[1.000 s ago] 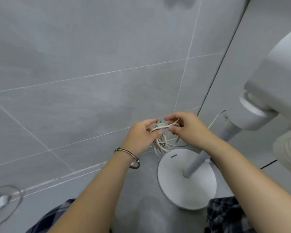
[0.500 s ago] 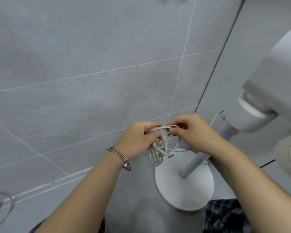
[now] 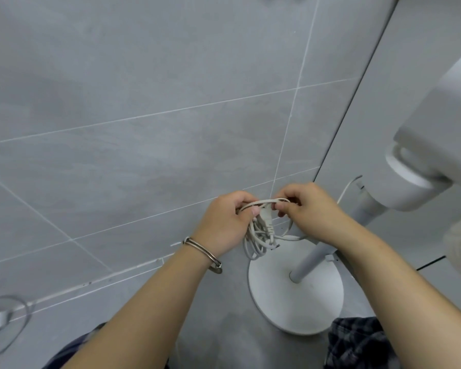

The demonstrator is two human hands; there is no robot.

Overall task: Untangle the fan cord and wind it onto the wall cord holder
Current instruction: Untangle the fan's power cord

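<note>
A tangled white fan cord (image 3: 260, 235) hangs in loops between my hands, above the fan's round white base (image 3: 298, 296). My left hand (image 3: 224, 222) pinches a strand at the top of the bundle. My right hand (image 3: 306, 209) pinches the same top loop from the other side, close to the white plug hanging just under my fingers. A stretch of the cord runs up behind my right hand to the fan's pole (image 3: 317, 254). The white fan head (image 3: 442, 145) fills the right edge. No wall cord holder shows in this view.
A grey tiled wall (image 3: 144, 115) stands right behind the hands, meeting a plain grey panel (image 3: 370, 102) at the corner. A thin wire loop with a white clip (image 3: 0, 320) lies at the lower left. Plaid trouser legs (image 3: 357, 344) show at the bottom.
Both hands have drawn closer together on the top loop, and the bundle has been lifted a little, so more loops and the plug now hang below the fingers.
</note>
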